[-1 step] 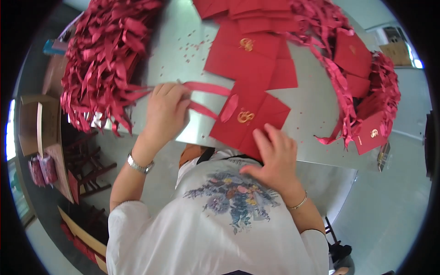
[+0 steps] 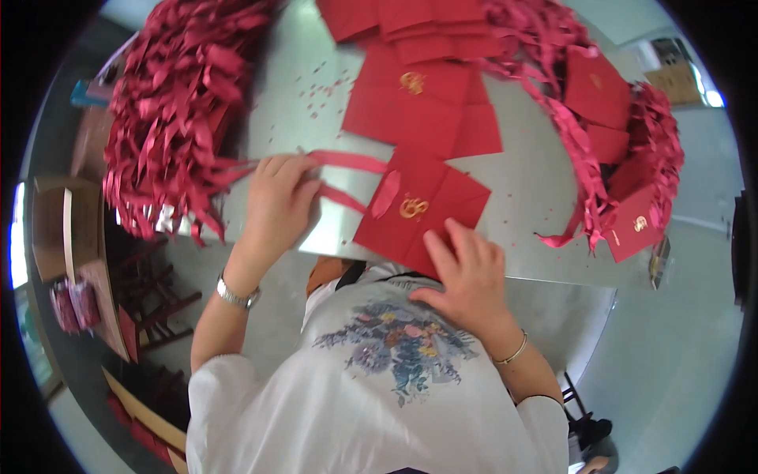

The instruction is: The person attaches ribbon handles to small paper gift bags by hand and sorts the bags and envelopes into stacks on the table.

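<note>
A small red paper gift bag (image 2: 454,197) with a gold emblem lies flat near the table's front edge. Its pink ribbon handles (image 2: 347,160) stretch out to the left. My left hand (image 2: 278,201) has its fingers closed round these ribbons, close to the hanging ribbon ends of the left heap. On the bag's near right corner rests my right hand (image 2: 471,276), fingers apart and thumb spread by the front edge. A short pink ribbon piece (image 2: 386,194) crosses the bag's left part. Beyond it, touching, lies another red gift bag (image 2: 407,107) with a gold emblem.
A large heap of pink ribbons (image 2: 174,103) covers the left of the metal table (image 2: 292,126). More red bags (image 2: 434,20) lie stacked at the back. Ribboned red bags (image 2: 600,95) pile up at the right. Small red scraps (image 2: 320,91) dot the tabletop. A cardboard box (image 2: 59,229) stands far left.
The whole view has shifted slightly, so the table and bags sit a little further left. Both hands keep their places on the ribbons and the bag.
</note>
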`<state>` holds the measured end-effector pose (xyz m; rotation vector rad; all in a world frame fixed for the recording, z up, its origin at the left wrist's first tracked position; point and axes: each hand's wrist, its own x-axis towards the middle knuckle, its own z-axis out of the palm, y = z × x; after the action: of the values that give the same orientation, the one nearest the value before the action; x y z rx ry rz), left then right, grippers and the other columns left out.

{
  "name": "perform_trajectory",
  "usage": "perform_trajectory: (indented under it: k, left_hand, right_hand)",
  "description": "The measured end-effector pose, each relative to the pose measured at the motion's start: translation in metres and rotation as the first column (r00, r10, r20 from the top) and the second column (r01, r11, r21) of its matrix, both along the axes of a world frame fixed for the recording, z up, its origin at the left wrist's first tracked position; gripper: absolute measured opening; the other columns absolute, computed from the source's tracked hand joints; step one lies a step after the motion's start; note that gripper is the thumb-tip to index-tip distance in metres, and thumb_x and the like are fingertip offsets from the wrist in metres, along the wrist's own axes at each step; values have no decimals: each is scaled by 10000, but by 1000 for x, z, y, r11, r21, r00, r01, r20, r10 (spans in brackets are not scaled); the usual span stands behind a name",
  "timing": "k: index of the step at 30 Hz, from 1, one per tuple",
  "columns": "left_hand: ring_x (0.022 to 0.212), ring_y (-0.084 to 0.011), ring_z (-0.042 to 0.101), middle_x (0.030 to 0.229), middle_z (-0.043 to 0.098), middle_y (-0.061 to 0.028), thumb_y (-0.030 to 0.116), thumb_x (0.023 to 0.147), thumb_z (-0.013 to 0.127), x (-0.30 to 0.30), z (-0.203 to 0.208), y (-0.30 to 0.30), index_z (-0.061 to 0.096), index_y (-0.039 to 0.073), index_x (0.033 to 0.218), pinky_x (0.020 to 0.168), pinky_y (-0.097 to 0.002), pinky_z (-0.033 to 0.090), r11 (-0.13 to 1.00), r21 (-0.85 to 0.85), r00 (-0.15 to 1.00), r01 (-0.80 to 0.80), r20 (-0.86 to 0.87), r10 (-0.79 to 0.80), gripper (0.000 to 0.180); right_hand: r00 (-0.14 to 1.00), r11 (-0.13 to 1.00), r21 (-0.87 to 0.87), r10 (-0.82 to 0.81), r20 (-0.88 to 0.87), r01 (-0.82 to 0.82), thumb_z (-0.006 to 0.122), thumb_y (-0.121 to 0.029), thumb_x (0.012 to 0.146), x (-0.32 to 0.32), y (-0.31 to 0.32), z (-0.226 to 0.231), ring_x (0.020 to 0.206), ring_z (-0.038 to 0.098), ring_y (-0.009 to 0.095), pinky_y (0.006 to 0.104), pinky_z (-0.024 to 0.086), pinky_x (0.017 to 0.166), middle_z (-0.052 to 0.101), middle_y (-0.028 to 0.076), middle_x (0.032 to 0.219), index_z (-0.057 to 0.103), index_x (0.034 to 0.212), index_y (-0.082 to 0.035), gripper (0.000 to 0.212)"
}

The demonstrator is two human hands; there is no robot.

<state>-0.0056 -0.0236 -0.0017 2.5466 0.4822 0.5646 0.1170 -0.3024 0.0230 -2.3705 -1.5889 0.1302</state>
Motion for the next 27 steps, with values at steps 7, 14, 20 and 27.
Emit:
perform_trajectory:
  k: [7,14,20,27]
  left_hand:
    - [1090,-214,560,1216,599,-110,12,913,547,-34,-5,-15,584,-14,1187,914,-320,447,947,-289,931,-138,289,224,278]
    - [1145,-187,532,1279,566,-105,103,986,533,-10,4,-36,519,-25,1269,975,-321,411,914,-404,822,-28,511,251,311]
    - [1145,-217,532,1253,577,-122,-13,885,578,5,9,-69,571,-2,1192,958,-328,423,988,-155,956,23,292,23,308]
    - [1033,-328,552,1129,613,-142,115,798,711,91,20,-88,626,20,1160,904,-419,426,977,192,995,92,28,-99,383]
  right_hand:
    - [981,899,427,17,194,-100,610,-141,780,4,-21,1,1012,612,231,388,435,804,644,118,1144,648,1141,-78,368]
    - [357,725,114,-191,-914,679,620,-239,949,25,-9,25,867,606,142,305,493,743,669,83,991,579,1160,47,357]
    - [882,847,345,-461,96,405,696,-129,778,73,-66,-11,966,602,334,426,482,860,624,175,1078,591,1141,-29,391]
    - [890,862,279,-453,49,423,713,-57,750,89,-94,-16,910,599,303,421,472,807,656,104,952,645,827,-38,104]
